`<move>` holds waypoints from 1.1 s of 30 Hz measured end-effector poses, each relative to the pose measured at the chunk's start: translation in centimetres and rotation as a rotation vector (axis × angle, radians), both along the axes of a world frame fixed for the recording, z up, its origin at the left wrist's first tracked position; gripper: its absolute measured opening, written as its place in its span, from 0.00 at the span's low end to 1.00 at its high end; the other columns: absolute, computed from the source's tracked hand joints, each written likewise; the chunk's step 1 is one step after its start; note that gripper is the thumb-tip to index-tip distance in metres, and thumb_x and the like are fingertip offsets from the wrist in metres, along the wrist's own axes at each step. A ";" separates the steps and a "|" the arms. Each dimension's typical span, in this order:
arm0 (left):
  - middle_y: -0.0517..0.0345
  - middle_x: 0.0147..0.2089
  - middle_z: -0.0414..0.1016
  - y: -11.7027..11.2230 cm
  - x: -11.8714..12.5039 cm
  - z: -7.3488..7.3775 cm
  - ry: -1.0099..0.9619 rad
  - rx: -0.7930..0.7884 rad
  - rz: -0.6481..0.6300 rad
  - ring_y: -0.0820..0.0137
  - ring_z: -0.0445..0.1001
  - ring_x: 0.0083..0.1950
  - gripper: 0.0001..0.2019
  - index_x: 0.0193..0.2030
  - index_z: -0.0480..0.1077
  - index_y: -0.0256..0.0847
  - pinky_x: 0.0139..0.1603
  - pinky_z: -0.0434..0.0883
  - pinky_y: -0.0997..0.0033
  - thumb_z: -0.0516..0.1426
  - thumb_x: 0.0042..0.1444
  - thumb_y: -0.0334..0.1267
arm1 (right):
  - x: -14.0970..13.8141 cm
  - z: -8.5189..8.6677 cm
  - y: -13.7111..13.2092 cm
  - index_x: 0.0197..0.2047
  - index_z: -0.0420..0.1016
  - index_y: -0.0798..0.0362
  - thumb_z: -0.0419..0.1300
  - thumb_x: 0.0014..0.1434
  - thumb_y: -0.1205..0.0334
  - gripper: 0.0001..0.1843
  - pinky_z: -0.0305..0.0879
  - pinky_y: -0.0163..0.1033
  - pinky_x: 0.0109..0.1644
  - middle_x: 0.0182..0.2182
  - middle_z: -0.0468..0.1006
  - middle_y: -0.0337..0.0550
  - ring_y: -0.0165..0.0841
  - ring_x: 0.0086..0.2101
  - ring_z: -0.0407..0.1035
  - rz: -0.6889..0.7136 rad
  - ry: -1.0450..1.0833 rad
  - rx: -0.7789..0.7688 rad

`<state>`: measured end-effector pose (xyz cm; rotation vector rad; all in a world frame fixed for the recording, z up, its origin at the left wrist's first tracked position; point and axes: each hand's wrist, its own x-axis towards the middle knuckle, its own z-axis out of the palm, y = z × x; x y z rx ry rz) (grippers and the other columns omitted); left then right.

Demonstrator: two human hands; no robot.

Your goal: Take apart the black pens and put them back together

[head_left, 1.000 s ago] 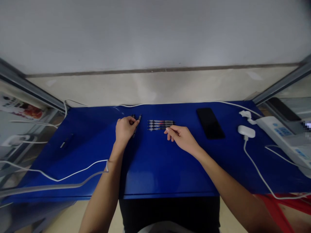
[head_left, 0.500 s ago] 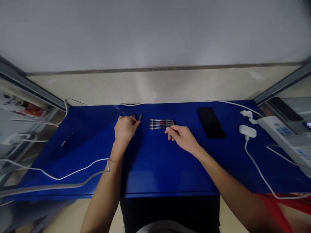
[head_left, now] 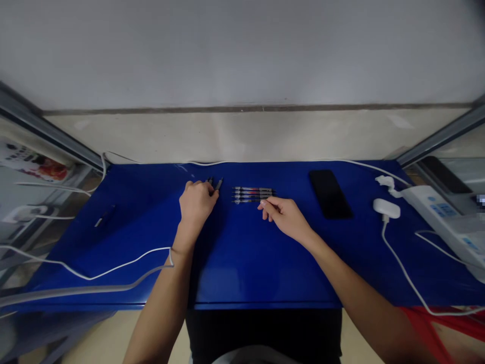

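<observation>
Well left of the row of pens (head_left: 252, 194), a white cable (head_left: 113, 265) is trailing over the blue table (head_left: 242, 263). Just left of the row, the left hand (head_left: 195, 202) is gripping a few loose pens (head_left: 215, 183) in a closed fist. About four pens are lying side by side, seemingly placed already; the held ones are not yet lying among them. At the row's right end, the right hand (head_left: 284, 216) is touching the nearest pen with curled fingers; whether it is gripping, I cannot tell

Left hand (head_left: 195, 202) hides the pens (head_left: 216, 184) — only tips show.
</observation>
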<state>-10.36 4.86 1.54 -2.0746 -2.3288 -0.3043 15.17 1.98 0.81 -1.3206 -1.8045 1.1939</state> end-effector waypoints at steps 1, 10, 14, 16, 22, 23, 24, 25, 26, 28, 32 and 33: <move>0.50 0.38 0.78 0.0 0.0 0.0 -0.001 0.000 0.006 0.52 0.72 0.49 0.08 0.34 0.78 0.44 0.35 0.70 0.63 0.60 0.58 0.44 | 0.0 0.0 0.0 0.38 0.80 0.52 0.52 0.68 0.48 0.21 0.65 0.37 0.32 0.27 0.78 0.41 0.30 0.25 0.70 0.000 0.001 0.000; 0.48 0.37 0.78 -0.2 0.5 0.3 0.000 -0.024 0.065 0.53 0.72 0.48 0.08 0.35 0.77 0.43 0.36 0.70 0.64 0.59 0.58 0.42 | -0.1 0.0 0.0 0.37 0.80 0.53 0.52 0.69 0.48 0.21 0.66 0.37 0.32 0.27 0.79 0.42 0.30 0.25 0.70 -0.002 -0.004 0.006; 0.47 0.36 0.77 -0.3 0.5 0.2 -0.008 -0.024 0.099 0.50 0.71 0.48 0.07 0.34 0.75 0.43 0.35 0.69 0.62 0.57 0.58 0.42 | -0.1 0.0 -0.1 0.37 0.79 0.53 0.52 0.69 0.48 0.21 0.65 0.37 0.33 0.27 0.79 0.41 0.30 0.26 0.70 0.001 -0.008 0.003; 0.46 0.36 0.76 -0.4 0.5 0.1 -0.002 -0.013 0.110 0.49 0.70 0.49 0.08 0.34 0.74 0.43 0.35 0.69 0.62 0.57 0.58 0.42 | -0.1 0.0 -0.1 0.37 0.80 0.52 0.52 0.69 0.48 0.21 0.65 0.37 0.33 0.27 0.79 0.41 0.30 0.26 0.70 0.001 -0.010 0.002; 0.42 0.46 0.71 -0.6 0.5 -0.3 0.049 0.057 0.130 0.49 0.66 0.52 0.08 0.38 0.72 0.42 0.38 0.70 0.61 0.57 0.58 0.43 | 0.0 0.2 -0.1 0.36 0.79 0.52 0.52 0.69 0.49 0.21 0.66 0.38 0.33 0.28 0.80 0.42 0.31 0.26 0.70 0.007 -0.012 0.005; 0.42 0.47 0.70 -0.6 0.5 -0.4 0.050 0.067 0.131 0.49 0.65 0.52 0.08 0.39 0.72 0.42 0.38 0.70 0.61 0.57 0.58 0.43 | -0.1 0.2 -0.1 0.35 0.79 0.52 0.52 0.69 0.49 0.21 0.66 0.38 0.33 0.28 0.80 0.42 0.30 0.26 0.70 0.006 -0.015 0.004; 0.42 0.48 0.69 -0.6 0.4 -0.4 0.052 0.071 0.132 0.50 0.65 0.52 0.09 0.40 0.72 0.42 0.39 0.70 0.60 0.57 0.58 0.43 | 0.0 0.2 -0.1 0.35 0.79 0.52 0.52 0.69 0.49 0.21 0.66 0.38 0.33 0.28 0.79 0.42 0.31 0.26 0.70 0.005 -0.016 0.003; 0.42 0.49 0.69 -0.6 0.4 -0.4 0.052 0.069 0.132 0.50 0.65 0.52 0.09 0.40 0.72 0.42 0.40 0.70 0.60 0.57 0.58 0.44 | 0.0 0.2 -0.1 0.36 0.79 0.52 0.52 0.69 0.49 0.21 0.66 0.38 0.33 0.28 0.79 0.42 0.31 0.26 0.70 0.005 -0.016 0.003; 0.43 0.50 0.68 -0.5 0.3 -0.4 0.053 0.062 0.131 0.49 0.65 0.53 0.09 0.40 0.72 0.42 0.41 0.70 0.60 0.57 0.58 0.45 | 0.0 0.3 -0.1 0.36 0.79 0.52 0.51 0.69 0.49 0.21 0.66 0.38 0.33 0.28 0.79 0.42 0.31 0.26 0.70 0.005 -0.014 0.003; 0.43 0.50 0.69 -0.4 0.2 -0.5 0.051 0.039 0.127 0.49 0.66 0.53 0.10 0.39 0.72 0.42 0.43 0.70 0.58 0.57 0.58 0.46 | 0.0 0.3 -0.1 0.37 0.79 0.52 0.51 0.69 0.49 0.21 0.66 0.38 0.33 0.28 0.79 0.42 0.31 0.26 0.70 0.007 -0.011 0.006; 0.45 0.45 0.71 -0.2 -0.2 -0.6 -0.002 -0.027 0.125 0.50 0.70 0.48 0.11 0.36 0.71 0.42 0.43 0.69 0.57 0.57 0.59 0.47 | 0.0 0.3 -0.1 0.37 0.80 0.52 0.51 0.69 0.48 0.21 0.66 0.38 0.33 0.28 0.80 0.42 0.31 0.26 0.71 0.005 -0.014 0.009; 0.45 0.45 0.71 -0.2 -0.2 -0.6 -0.020 -0.038 0.126 0.51 0.71 0.47 0.10 0.36 0.71 0.42 0.43 0.69 0.58 0.57 0.59 0.47 | 0.0 0.3 -0.1 0.37 0.80 0.52 0.51 0.69 0.48 0.21 0.66 0.38 0.33 0.28 0.80 0.42 0.31 0.26 0.71 0.005 -0.014 0.010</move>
